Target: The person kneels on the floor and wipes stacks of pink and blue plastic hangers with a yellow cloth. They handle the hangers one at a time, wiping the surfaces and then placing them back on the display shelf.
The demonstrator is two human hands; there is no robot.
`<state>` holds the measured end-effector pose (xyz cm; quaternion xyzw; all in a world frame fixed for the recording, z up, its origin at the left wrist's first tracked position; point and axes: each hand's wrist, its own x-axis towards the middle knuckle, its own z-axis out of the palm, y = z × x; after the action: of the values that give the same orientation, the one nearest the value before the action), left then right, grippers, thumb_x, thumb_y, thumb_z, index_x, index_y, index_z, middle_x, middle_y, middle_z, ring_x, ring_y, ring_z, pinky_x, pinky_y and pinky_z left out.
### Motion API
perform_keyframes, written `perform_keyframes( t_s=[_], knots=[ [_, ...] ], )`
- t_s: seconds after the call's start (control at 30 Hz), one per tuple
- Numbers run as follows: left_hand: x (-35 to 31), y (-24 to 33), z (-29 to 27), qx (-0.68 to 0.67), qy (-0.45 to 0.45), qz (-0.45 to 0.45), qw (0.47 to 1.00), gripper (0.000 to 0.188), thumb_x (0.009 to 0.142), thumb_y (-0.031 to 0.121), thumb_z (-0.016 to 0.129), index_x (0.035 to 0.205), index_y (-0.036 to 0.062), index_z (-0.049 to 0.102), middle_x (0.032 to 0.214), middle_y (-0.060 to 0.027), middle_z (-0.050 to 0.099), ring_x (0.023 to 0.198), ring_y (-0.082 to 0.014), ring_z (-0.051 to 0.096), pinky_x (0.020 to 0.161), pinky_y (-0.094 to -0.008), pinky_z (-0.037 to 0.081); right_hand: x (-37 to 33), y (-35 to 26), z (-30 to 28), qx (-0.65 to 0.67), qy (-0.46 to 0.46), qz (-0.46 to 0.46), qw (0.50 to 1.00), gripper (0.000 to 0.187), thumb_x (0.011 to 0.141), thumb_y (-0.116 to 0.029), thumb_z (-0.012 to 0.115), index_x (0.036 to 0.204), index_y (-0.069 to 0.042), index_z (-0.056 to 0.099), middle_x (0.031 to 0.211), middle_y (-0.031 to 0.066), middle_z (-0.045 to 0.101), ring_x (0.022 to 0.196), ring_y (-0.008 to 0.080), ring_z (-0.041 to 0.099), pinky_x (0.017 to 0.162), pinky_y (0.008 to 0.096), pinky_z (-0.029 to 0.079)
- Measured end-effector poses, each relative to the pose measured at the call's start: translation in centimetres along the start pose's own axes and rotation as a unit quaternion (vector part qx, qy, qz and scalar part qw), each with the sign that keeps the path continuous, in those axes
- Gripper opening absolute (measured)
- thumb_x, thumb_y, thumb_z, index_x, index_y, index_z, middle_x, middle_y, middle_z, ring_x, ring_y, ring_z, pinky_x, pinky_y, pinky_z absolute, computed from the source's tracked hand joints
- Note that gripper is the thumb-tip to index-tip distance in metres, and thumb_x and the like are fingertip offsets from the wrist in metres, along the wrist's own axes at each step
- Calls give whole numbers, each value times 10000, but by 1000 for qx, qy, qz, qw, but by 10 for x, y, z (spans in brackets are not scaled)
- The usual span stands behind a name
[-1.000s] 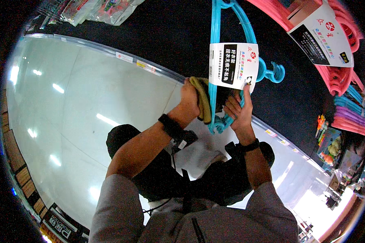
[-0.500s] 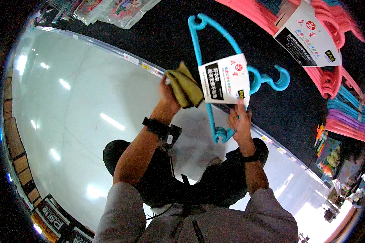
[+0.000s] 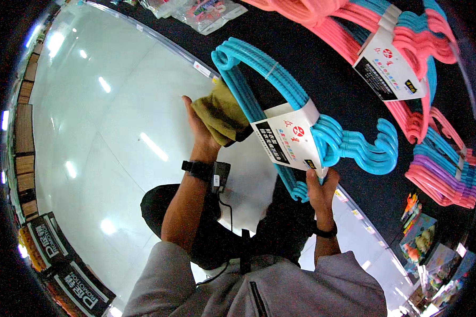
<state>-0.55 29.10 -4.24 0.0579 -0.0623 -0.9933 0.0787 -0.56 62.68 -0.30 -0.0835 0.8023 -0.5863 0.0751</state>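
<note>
A bundle of several blue plastic hangers (image 3: 277,71), wrapped in a white card sleeve (image 3: 288,134), is tilted in front of me with its hooks pointing right. My right hand (image 3: 322,193) grips it at the lower corner of the sleeve, thumb on the card and fingers mostly hidden. An olive-green folded cloth (image 3: 222,113) is in my left hand (image 3: 202,132), its thumb standing apart and its other fingers behind the fabric. The cloth lies against the left side of the hangers or just beside it; I cannot tell which.
A dark shelf (image 3: 354,195) runs diagonally under the hangers, with a price-tag rail (image 3: 201,67) along its edge. Pink hangers (image 3: 338,39) in a sleeve lie at upper right, a multicoloured hanger bundle (image 3: 441,174) beyond. Plastic packets (image 3: 209,13) lie at the top. Pale floor (image 3: 116,158) spreads left.
The hanger bundle has turned from face-on to tilted, so several stacked hangers now show. My left hand and the cloth have shifted slightly left. The view has also moved.
</note>
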Motion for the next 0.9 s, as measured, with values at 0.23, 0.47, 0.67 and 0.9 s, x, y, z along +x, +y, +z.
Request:
perform_keyframes(
  t_s=[0.23,0.47,0.67,0.9],
  knots=[
    [-26,-29,84,81,124,64,987,735,988,643,333,1361,32,497,1345,-189,558,1223,-369,544,1080,-534,409,-20,-55,-45,-135,-36,-63,988,359,861,-223,737,1081,36,618,1041,162,649,949,224,587,838,407,462],
    [-40,-48,97,172,181,-18,968,613,991,560,323,1298,83,556,1241,-158,632,1122,-342,616,1010,-503,479,-17,-39,-4,-71,-86,-78,991,321,926,-232,679,1090,43,666,1011,158,712,899,216,661,820,385,500],
    [-43,-13,107,175,199,14,964,458,997,477,383,1129,97,601,1010,-98,650,955,-284,623,862,-458,527,-29,-70,-3,-38,-140,-25,989,374,935,-294,685,1104,39,668,934,114,718,840,185,663,757,354,509],
    [-4,34,23,95,104,-20,990,511,1015,445,293,1227,57,549,1153,-174,605,1053,-341,601,946,-509,501,-29,-66,-25,71,-135,108,982,646,784,-577,781,1018,-5,592,595,-56,465,474,26,414,384,204,289]
  ],
)
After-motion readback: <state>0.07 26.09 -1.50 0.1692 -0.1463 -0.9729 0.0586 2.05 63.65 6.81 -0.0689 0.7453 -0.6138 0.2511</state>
